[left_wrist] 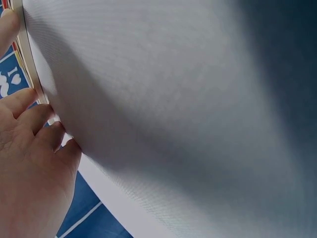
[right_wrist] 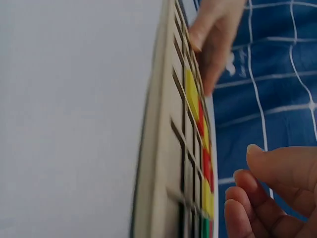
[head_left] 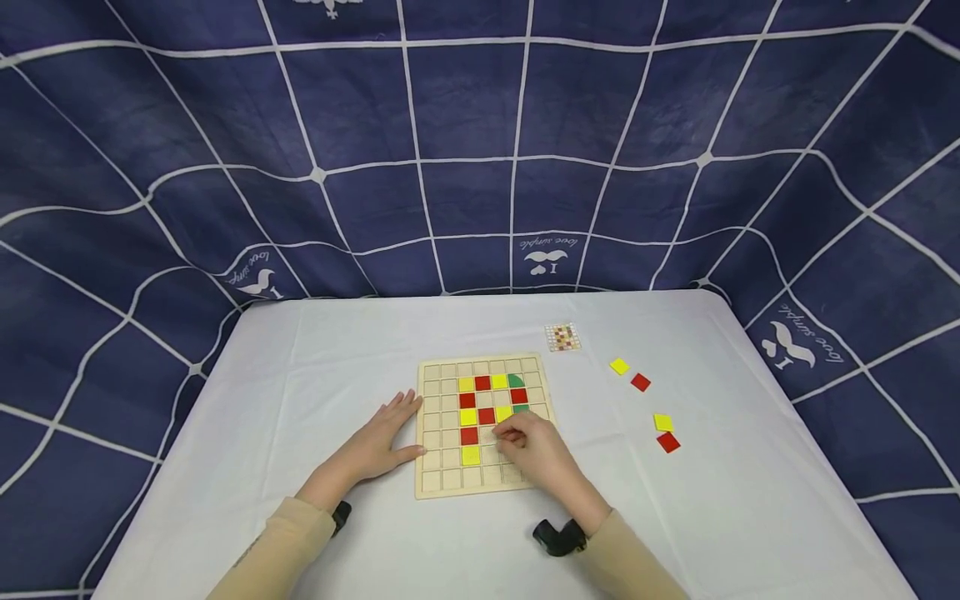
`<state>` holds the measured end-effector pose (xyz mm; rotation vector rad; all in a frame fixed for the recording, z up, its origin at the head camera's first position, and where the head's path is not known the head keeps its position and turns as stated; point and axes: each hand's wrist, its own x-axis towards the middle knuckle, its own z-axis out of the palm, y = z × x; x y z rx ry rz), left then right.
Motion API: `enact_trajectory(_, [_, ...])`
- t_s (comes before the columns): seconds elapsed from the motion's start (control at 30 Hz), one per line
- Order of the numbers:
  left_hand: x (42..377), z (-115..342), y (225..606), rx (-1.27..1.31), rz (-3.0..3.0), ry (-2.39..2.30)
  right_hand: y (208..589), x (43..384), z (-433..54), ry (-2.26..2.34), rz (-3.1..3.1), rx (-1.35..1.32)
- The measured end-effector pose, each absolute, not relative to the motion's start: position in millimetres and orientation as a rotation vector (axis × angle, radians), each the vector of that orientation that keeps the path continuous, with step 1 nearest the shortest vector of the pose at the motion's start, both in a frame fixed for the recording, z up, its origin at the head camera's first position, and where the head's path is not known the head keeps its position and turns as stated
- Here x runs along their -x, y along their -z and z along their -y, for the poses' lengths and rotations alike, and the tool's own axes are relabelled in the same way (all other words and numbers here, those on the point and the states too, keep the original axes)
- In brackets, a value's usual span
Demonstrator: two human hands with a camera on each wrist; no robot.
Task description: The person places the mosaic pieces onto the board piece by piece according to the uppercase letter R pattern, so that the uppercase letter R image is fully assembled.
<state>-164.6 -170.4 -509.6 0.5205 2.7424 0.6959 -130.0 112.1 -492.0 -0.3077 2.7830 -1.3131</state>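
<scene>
A square wooden grid board (head_left: 442,493) lies on the white table, with red, yellow and green tiles set in some of its cells. The left hand (head_left: 378,437) rests along the board's left edge, its fingers extended and thumb spread toward the near part of that edge. Over the lower middle of the board hovers the right hand (head_left: 531,450), covering several cells. In the right wrist view the right hand (right_wrist: 275,193) has loosely bent fingers, with thumb and fingertips apart and nothing showing between them. A red tile (head_left: 468,436) and a yellow tile (head_left: 470,455) sit left of it.
Right of the board lie loose tiles: a yellow one (head_left: 618,366) beside a red one (head_left: 641,382), and nearer, another yellow (head_left: 663,422) touching another red (head_left: 668,442). A small pattern card (head_left: 562,337) is behind the board's far right corner. Blue checked cloth (head_left: 465,200) surrounds the table.
</scene>
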Motion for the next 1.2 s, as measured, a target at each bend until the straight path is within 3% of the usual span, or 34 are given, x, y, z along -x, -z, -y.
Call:
enact_trajectory(0.63, [164, 169, 512, -0.513, -2.738, -0.692, 481, 107, -277, 1.253, -2.941, -0.498])
enact_trajectory(0.87, [165, 169, 512, -0.515, -2.750, -0.689, 490, 102, -304, 1.220, -2.868, -0.661])
enact_trajectory(1.2, [164, 171, 512, -0.524, -2.754, -0.686, 501, 102, -313, 1.087, -2.836, -0.673])
